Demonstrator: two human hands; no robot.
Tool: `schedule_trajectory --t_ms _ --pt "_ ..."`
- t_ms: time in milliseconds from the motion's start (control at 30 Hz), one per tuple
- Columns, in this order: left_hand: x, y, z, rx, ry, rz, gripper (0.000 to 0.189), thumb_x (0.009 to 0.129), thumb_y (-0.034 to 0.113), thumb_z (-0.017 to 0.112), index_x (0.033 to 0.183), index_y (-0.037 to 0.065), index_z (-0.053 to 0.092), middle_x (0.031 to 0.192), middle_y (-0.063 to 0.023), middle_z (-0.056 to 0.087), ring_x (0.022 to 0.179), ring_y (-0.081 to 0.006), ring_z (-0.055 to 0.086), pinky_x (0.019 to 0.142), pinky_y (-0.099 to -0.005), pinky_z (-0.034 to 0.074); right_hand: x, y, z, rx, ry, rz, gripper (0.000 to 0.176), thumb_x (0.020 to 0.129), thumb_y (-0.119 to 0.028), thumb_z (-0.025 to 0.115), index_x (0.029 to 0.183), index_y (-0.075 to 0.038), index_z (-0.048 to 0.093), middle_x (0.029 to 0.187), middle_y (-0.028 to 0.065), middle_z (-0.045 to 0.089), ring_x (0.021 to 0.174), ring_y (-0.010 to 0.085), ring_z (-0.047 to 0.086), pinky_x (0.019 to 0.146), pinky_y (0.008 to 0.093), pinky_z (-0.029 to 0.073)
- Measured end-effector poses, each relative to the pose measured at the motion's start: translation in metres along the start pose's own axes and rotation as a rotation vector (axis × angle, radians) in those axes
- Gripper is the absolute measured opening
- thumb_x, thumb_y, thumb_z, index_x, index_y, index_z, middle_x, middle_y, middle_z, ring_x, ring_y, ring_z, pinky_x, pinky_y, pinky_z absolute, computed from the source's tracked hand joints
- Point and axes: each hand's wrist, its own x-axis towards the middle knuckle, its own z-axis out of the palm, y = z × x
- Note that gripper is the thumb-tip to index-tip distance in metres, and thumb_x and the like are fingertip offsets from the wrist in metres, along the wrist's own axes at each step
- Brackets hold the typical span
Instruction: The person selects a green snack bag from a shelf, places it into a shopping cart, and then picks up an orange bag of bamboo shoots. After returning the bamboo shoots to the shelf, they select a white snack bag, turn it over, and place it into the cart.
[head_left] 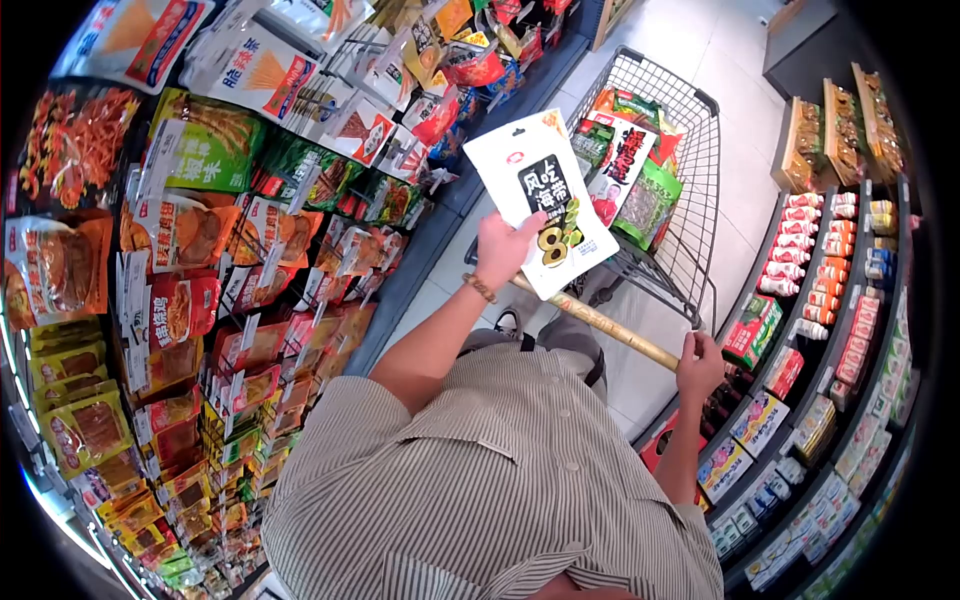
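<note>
My left hand point(508, 250) is closed on a white snack bag point(545, 155), its thumb lying across the front. The bag has a black label with white Chinese characters, which read as a kelp snack, and green and yellow pictures below. It is held tilted above the near end of a wire shopping cart point(708, 240) and hides part of it. My right hand point(700, 368) is curled at the right end of the cart's tan handle point(610, 327). Inside the cart lie several snack packages, among them a green bag point(650, 205) and a white and red pack point(622, 162).
On the left, a tall rack of hanging snack packs point(180, 240) stands close to my left arm. To the right, curved shelves point(810, 400) hold small bottles and boxes. Pale floor tiles point(710, 60) run ahead between them, with wooden display bins point(830, 130) at the far right.
</note>
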Motion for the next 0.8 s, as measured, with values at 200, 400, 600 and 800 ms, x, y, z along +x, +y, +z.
schedule_trajectory --t_ms 200,400,600,800 --pt "0.024 0.0 0.024 -0.178 0.07 -0.105 0.022 0.089 0.004 0.071 0.108 -0.008 0.067 0.102 -0.0091 0.073 0.084 -0.0123 0.067 0.074 -0.0258 0.053 0.037 0.0 -0.005 0.002 -0.048 -0.032 0.021 0.086 -0.026 0.071 0.093 -0.006 0.073 0.079 0.0096 0.069 0.072 0.0257 0.067 0.066 0.038 0.051" --pt "0.051 -0.002 0.051 -0.103 0.158 -0.149 0.022 0.089 0.003 0.07 0.108 -0.008 0.068 0.101 -0.009 0.073 0.085 -0.0118 0.067 0.075 -0.026 0.054 0.078 -0.002 -0.008 0.001 -0.103 -0.12 0.013 0.086 -0.021 0.069 0.089 -0.008 0.07 0.08 0.0083 0.068 0.072 0.0281 0.063 0.065 0.0402 0.049" --pt "0.076 0.009 0.073 0.204 0.144 -0.04 0.022 0.086 0.009 0.074 0.1 -0.008 0.072 0.089 -0.0135 0.076 0.075 -0.0137 0.071 0.067 -0.0284 0.055 0.114 -0.002 -0.004 -0.01 -0.119 -0.159 0.011 0.087 -0.021 0.069 0.087 -0.01 0.07 0.078 0.0066 0.067 0.072 0.028 0.062 0.064 0.0407 0.047" --pt "0.099 0.016 0.087 0.403 0.123 0.028 0.023 0.084 0.013 0.075 0.098 -0.004 0.073 0.085 -0.0156 0.075 0.072 -0.02 0.074 0.065 -0.0306 0.057 0.139 -0.001 0.004 -0.045 -0.131 -0.183 0.011 0.088 -0.02 0.067 0.086 -0.01 0.07 0.076 0.0055 0.065 0.071 0.0276 0.061 0.062 0.0405 0.046"
